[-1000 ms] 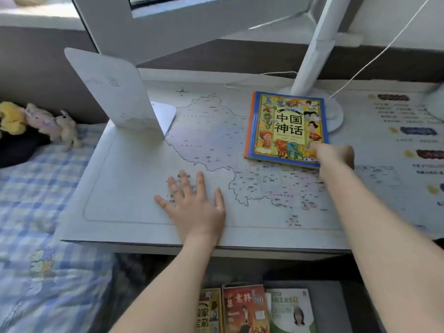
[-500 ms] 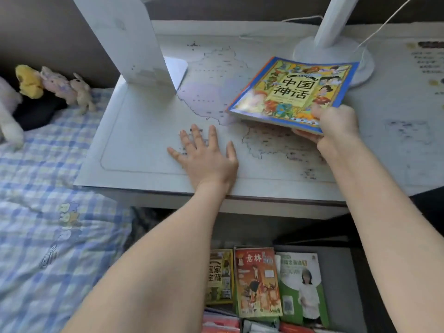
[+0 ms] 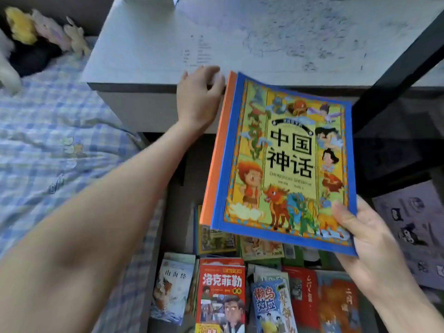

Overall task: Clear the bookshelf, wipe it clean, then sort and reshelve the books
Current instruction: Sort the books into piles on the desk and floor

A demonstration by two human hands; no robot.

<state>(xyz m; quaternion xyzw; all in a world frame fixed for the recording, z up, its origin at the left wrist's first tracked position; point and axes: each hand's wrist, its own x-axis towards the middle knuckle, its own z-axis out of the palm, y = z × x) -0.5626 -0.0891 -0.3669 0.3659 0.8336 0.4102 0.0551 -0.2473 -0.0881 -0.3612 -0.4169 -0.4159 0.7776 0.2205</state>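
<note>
Head view: The right hand (image 3: 367, 239) grips a blue-bordered, orange-spined picture book (image 3: 288, 164) at its lower right corner. The thumb lies across the yellow cover and the fingers are under the back. The book is held in the air in front of the pale grey desk (image 3: 288, 32), cover up towards the camera and spine to the left. Large black Chinese characters stand in the middle of the cover, with cartoon figures and beasts all round them.

The left hand (image 3: 199, 94) rests on the front edge of the desk. Its fingers are laid over onto the top and it holds nothing; they are too blurred to say more. The book's upper left corner is just beside this hand's thumb, and whether they touch cannot be told. The two hands are well apart.

A faint printed map covers the desk top. Below the held book, more books lie face up in rows: a red-covered comic book (image 3: 221, 292), a pale book with a painted beast (image 3: 173, 289) to its left, and a light blue book (image 3: 271, 306) to its right.

On the left lies a blue checked bedsheet (image 3: 48, 140), with soft plush toys (image 3: 48, 30) at its far end. A purple sheet with cartoon drawings (image 3: 413, 227) lies at the right.
</note>
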